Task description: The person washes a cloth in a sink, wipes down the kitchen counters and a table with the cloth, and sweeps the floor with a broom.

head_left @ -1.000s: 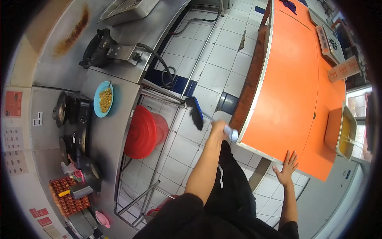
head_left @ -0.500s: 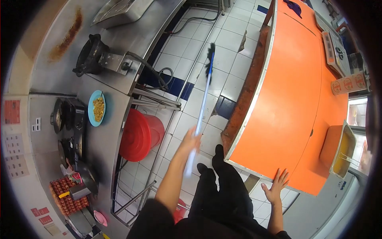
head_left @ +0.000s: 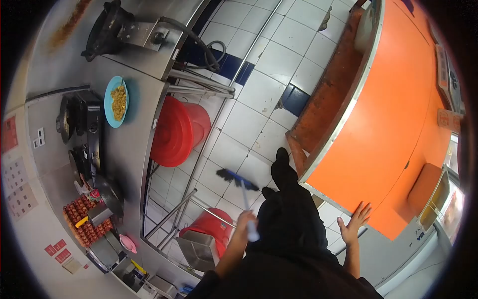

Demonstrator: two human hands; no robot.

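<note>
My left hand (head_left: 244, 226) is wrapped round the pale blue handle of a broom (head_left: 237, 179). The broom's blue head with dark bristles rests on the white tiled floor (head_left: 226, 147), just left of my shoes (head_left: 280, 160). Spread fingers of my right hand (head_left: 354, 224) lie flat on the near edge of the orange table (head_left: 371, 164); nothing is in that hand.
Left of me runs a steel counter (head_left: 137, 102) bearing a turquoise plate (head_left: 108, 107) of food and a gas burner (head_left: 107, 32). Beneath it stands a red lidded bucket (head_left: 169, 132). Another red bucket (head_left: 213, 222) is near my left arm. Metal rails (head_left: 206, 139) edge the floor.
The broom has come back from far ahead on the floor to close by my feet, its head now turned left. My view has shifted. The right hand stays on the table.
</note>
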